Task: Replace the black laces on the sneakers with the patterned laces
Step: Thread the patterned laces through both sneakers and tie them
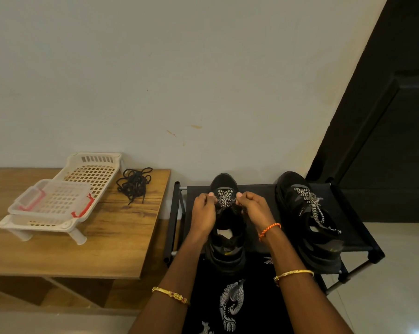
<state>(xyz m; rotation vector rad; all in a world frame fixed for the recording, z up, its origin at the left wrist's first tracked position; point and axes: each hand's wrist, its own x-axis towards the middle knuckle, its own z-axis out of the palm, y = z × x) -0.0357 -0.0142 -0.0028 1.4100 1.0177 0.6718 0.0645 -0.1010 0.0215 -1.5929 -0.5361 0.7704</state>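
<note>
**Sneakers half relaced, second shoe in hand**

Sneakers sit side by side on a low black rack against the wall. From the head view, the right sneaker already carries its patterned lace, crossed up the front with the ends lying loose. The left sneaker is the one being worked: only the lowest eyelets show the patterned lace. Left hand and right hand each pinch a lace end, grip closed tight on it, one to either side of the tongue.

I'd judge the next move is to cross the ends and feed them through the next pair of eyelets, keeping them even.

Beside the rack, the removed black laces lie tangled on the wooden counter near a white slatted basket, well clear of the work.
</note>
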